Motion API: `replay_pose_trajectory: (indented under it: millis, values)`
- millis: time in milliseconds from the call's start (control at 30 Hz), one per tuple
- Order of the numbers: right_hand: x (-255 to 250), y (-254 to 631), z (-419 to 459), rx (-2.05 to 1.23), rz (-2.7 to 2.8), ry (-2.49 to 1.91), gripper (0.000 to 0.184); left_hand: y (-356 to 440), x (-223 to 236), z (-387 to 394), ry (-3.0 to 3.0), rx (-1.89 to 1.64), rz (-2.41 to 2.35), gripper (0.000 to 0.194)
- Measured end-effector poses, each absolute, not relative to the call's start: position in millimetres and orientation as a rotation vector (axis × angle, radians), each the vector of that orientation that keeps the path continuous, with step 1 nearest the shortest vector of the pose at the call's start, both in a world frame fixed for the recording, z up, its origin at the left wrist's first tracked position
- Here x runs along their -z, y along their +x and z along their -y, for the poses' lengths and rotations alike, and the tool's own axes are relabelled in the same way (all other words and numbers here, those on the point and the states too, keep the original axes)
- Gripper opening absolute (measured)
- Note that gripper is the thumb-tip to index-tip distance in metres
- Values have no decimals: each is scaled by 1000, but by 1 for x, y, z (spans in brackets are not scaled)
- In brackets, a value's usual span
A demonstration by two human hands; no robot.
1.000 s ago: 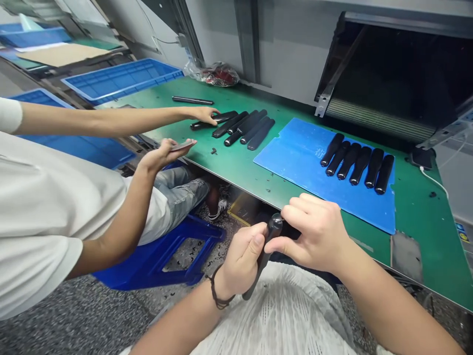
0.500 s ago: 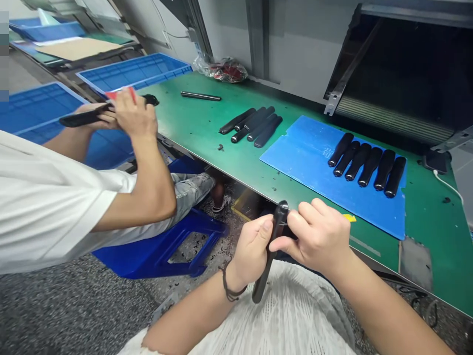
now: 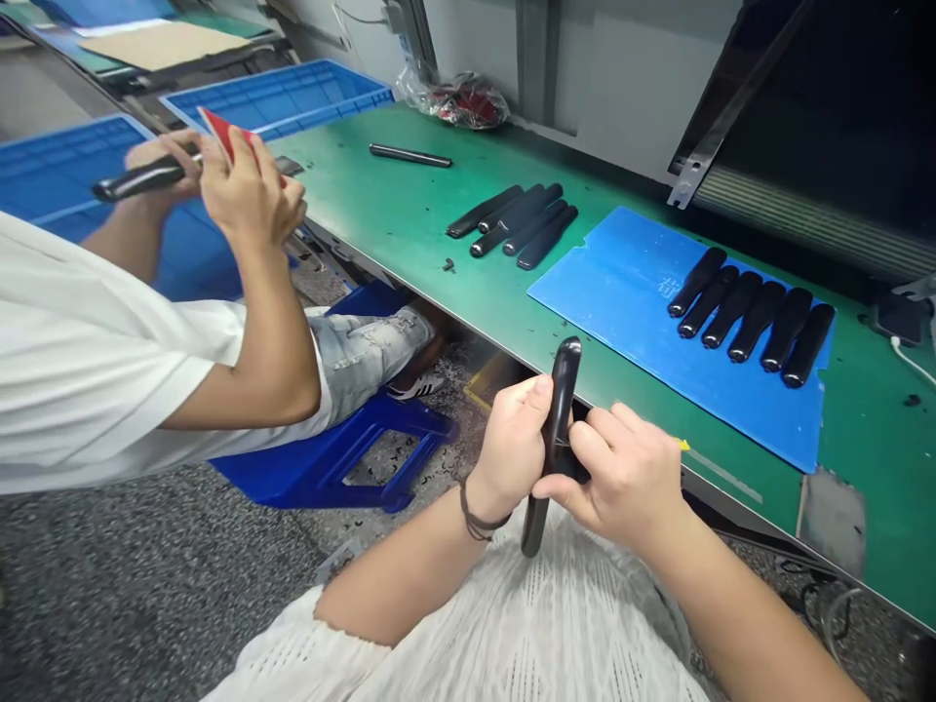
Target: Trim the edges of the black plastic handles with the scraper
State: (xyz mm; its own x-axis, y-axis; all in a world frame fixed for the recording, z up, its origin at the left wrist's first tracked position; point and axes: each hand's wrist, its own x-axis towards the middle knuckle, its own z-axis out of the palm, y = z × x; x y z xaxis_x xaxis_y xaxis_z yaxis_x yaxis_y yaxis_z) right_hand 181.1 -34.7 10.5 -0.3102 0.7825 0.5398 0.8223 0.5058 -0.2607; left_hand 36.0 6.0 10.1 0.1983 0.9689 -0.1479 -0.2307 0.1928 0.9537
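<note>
My left hand [image 3: 514,439] is closed around a long, glossy black handle-shaped piece [image 3: 564,385], held tilted above my lap with its rounded top end pointing up. My right hand [image 3: 621,473] is closed against the right side of the piece, thumb lying across it. A thin edge shows between the right fingers and the piece; what it belongs to is hidden. On the green table, a blue sheet [image 3: 606,283] bears a row of several similar black pieces [image 3: 757,317]. Several more black pieces [image 3: 516,219] lie grouped to its left.
A co-worker's hands [image 3: 245,190] at left hold a black piece and a red-and-white object. Blue crates [image 3: 292,93] stand beyond. A single black piece [image 3: 409,156], a plastic bag [image 3: 468,100] and dark scraps lie on the table [image 3: 351,210]. A blue stool [image 3: 329,453] stands below.
My right hand now sits lower along the black piece, and more of its top end shows above my fingers. The co-worker's hands have shifted left. The camera view has moved slightly.
</note>
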Motion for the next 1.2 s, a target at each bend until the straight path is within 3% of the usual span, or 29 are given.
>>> replay_pose_trajectory:
  millis: [600, 1200]
  values:
    - [-8, 178, 47, -92, 2240, -1244, 82, 43, -15, -25, 797, -1118, -970, 60]
    - [-5, 170, 57, 46, 2293, -1230, 60, 39, -32, -49, 364, -1217, -1020, 47]
